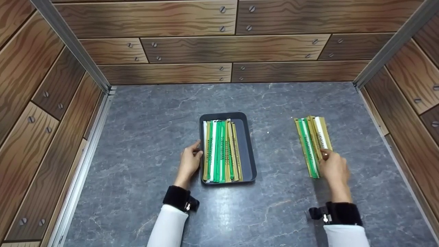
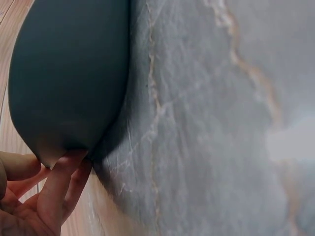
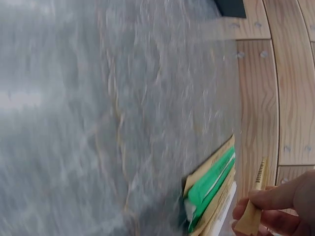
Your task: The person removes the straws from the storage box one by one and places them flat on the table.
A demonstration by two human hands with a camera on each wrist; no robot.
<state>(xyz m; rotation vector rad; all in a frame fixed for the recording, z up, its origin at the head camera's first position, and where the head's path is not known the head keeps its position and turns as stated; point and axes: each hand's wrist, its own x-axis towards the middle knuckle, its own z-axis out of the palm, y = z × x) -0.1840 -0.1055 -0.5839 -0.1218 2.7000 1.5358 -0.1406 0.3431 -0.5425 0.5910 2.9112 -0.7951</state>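
On the left, a dark tray [image 1: 247,151] holds a row of long slim stick packets [image 1: 219,151] in green, white and tan. My left hand [image 1: 190,159] is at its left side; the left wrist view has the thumb and fingers [image 2: 54,191] pinching the tray's edge [image 2: 69,73]. My right hand [image 1: 334,168] pinches a tan stick packet [image 3: 260,179] with dark print between thumb and fingers. It is over the right part of a smaller group of packets [image 1: 307,144], tan, green and white, lying side by side on the table.
The grey marbled table [image 1: 274,206] lies under everything. Wood-patterned panels [image 1: 226,48] close it in at the back and on both sides, with metal posts [image 1: 75,44] at the corners. A bare strip runs along the right inside the tray.
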